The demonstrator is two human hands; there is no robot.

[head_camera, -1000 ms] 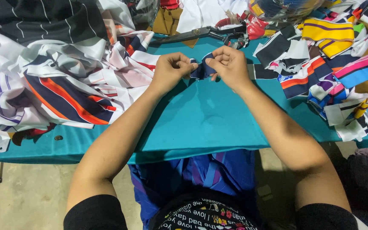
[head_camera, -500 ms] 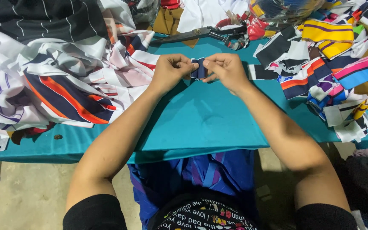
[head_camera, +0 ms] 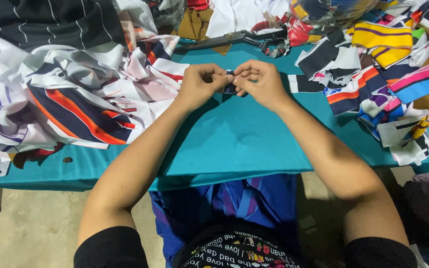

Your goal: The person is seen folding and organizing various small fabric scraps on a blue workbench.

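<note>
Nearest, at 6 o'clock: blue striped cloth (head_camera: 234, 203) hung off the counter's front edge over the lap. Above it, teal fabric (head_camera: 244, 144) lay spread flat on the counter (head_camera: 40, 173), bare at centre.

Both forearms ran up toward 12 o'clock and met mid-counter. Left hand (head_camera: 202, 84) and right hand (head_camera: 259, 82) sat knuckle to knuckle, fingers curled in, each pinching one side of a small dark navy fabric scrap (head_camera: 230, 85) with a pale edge. Scrap was held just above the teal fabric, between the thumbs; its shape was mostly hidden by the fingers.

At 9 to 10 o'clock: heap of striped cloth (head_camera: 70, 99), white, navy and orange. At 2 to 3 o'clock: pile of cut scraps (head_camera: 373, 74), yellow, pink, black, white.

Farthest, at 12 o'clock: large dark scissors (head_camera: 229, 39) lay flat, well apart from the hands.
</note>
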